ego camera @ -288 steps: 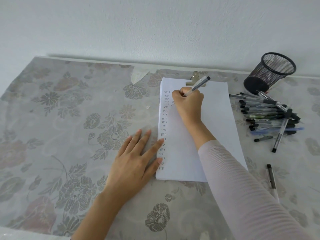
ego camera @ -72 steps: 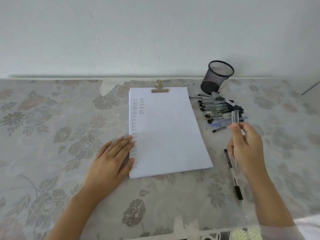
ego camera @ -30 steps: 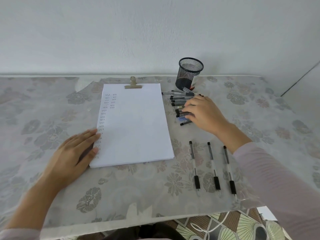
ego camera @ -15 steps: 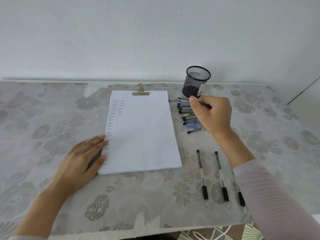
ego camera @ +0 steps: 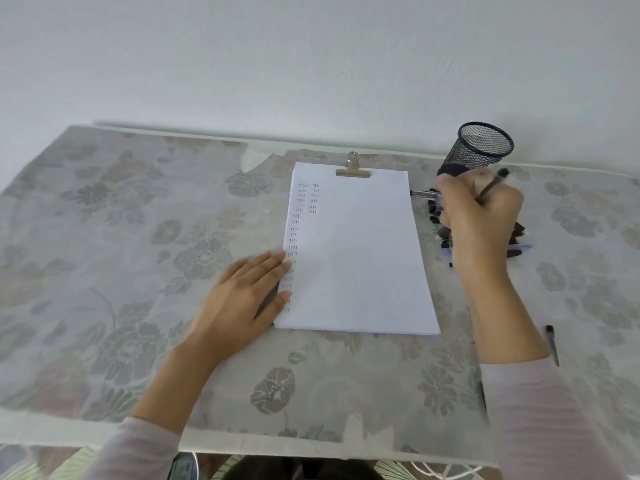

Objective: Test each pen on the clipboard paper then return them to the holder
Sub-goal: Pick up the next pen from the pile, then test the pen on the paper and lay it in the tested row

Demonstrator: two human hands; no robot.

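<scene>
Gripping a pen (ego camera: 493, 181) beside the holder (ego camera: 478, 150), right fingers (ego camera: 453, 199) curled; left fingers (ego camera: 266, 268) flat.

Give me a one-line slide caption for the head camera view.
Right hand grips a pen near the mesh holder; left hand rests flat on the edge of the clipboard paper.

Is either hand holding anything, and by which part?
Right hand grips a pen by its barrel, back end sticking out; left hand lies flat at the paper edge, holding nothing.
</scene>
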